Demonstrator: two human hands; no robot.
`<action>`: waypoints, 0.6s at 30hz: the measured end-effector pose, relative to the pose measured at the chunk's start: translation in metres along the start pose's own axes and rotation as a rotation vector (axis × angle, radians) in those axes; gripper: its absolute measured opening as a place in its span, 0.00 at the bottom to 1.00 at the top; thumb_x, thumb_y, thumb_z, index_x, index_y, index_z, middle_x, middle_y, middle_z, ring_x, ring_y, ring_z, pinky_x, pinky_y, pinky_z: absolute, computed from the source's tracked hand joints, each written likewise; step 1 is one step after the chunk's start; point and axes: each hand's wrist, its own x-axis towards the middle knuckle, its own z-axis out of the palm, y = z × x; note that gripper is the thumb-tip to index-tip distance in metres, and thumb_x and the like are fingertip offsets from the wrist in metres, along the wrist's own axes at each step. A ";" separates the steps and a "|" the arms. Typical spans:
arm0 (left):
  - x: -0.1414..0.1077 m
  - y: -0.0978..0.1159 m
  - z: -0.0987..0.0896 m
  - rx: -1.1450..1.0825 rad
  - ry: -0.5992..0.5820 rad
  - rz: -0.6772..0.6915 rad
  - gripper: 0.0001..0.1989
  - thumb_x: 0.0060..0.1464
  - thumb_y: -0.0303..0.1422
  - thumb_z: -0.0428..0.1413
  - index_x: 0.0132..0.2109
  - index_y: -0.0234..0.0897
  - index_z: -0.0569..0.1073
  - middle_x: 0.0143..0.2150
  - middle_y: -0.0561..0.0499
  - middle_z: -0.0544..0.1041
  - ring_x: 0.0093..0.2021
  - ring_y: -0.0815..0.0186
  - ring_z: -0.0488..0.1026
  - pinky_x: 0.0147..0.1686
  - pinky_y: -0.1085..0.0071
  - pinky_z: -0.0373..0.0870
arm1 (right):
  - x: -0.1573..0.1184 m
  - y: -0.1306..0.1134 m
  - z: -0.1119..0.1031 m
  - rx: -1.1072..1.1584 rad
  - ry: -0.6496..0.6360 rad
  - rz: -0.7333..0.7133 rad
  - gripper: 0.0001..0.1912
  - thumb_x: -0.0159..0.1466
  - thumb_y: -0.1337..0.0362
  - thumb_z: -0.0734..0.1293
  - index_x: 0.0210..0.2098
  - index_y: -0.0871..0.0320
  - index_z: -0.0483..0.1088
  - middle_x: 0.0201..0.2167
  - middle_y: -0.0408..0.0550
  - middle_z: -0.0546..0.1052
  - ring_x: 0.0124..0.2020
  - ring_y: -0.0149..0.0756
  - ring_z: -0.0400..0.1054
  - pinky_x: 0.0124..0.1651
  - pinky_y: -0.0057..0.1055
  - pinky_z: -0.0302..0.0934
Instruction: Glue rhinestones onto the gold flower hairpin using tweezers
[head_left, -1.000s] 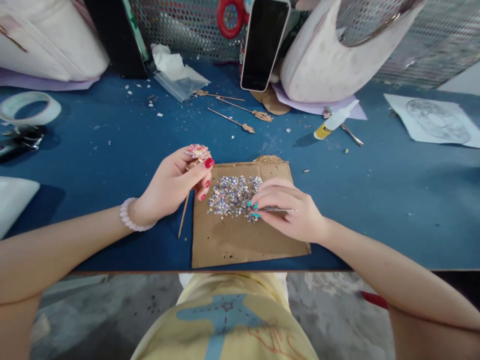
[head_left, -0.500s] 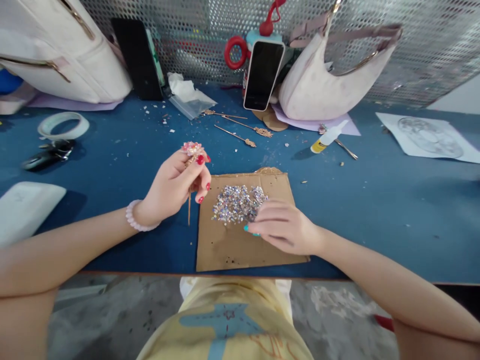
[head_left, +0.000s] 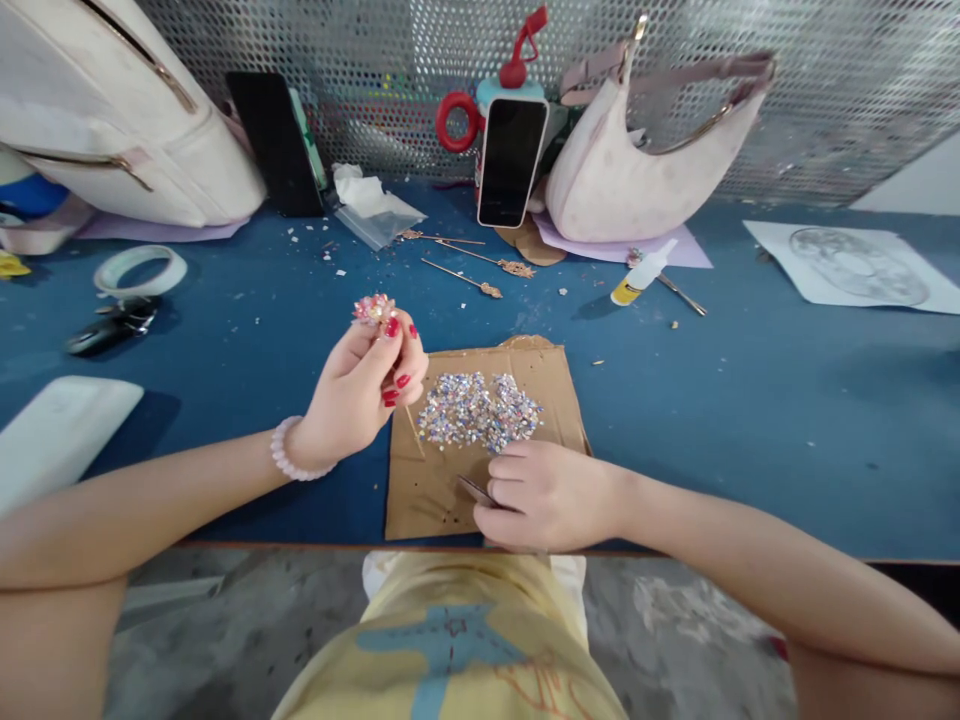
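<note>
My left hand [head_left: 360, 385] is closed on a hair stick, raised over the left edge of a cardboard piece [head_left: 427, 495]. Its pink jewelled head [head_left: 373, 308] shows above my thumb, and the thin gold-coloured shaft [head_left: 415, 432] slants down below my fingers. A loose pile of sparkling rhinestones [head_left: 480, 412] lies on the cardboard. My right hand [head_left: 544, 495] is low over the cardboard's front right part, just nearer than the pile, with its fingers curled. A thin, dark, flat piece [head_left: 476, 490] juts from these fingers; its kind is unclear and the rest is hidden.
Several gold-coloured hair sticks [head_left: 459, 277] lie behind the cardboard. A glue bottle [head_left: 643, 275] and tweezers [head_left: 681, 295] are back right. Phones [head_left: 512, 162], white bags [head_left: 630, 170] and a plastic bag [head_left: 381, 222] line the back. At left are a tape roll [head_left: 140, 272] and a white object [head_left: 64, 435].
My right hand has moved from the rhinestones toward the table's front edge, and a dark flat piece now shows in its fingers. The hair stick's shaft in my left hand has swung to the right.
</note>
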 end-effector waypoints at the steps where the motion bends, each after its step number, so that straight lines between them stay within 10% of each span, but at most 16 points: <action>1: -0.001 -0.002 0.002 -0.002 -0.018 -0.029 0.14 0.63 0.37 0.62 0.31 0.39 0.71 0.18 0.59 0.62 0.17 0.75 0.52 0.17 0.80 0.53 | 0.000 0.000 0.000 -0.001 -0.005 0.002 0.05 0.69 0.69 0.65 0.36 0.58 0.71 0.20 0.38 0.68 0.24 0.32 0.60 0.31 0.34 0.47; 18: -0.020 -0.015 0.001 0.064 -0.264 -0.032 0.11 0.69 0.41 0.56 0.38 0.41 0.74 0.20 0.59 0.63 0.18 0.73 0.56 0.19 0.76 0.55 | -0.007 0.010 0.004 -0.106 -0.032 0.090 0.05 0.70 0.70 0.64 0.36 0.57 0.70 0.20 0.38 0.68 0.26 0.33 0.61 0.33 0.34 0.48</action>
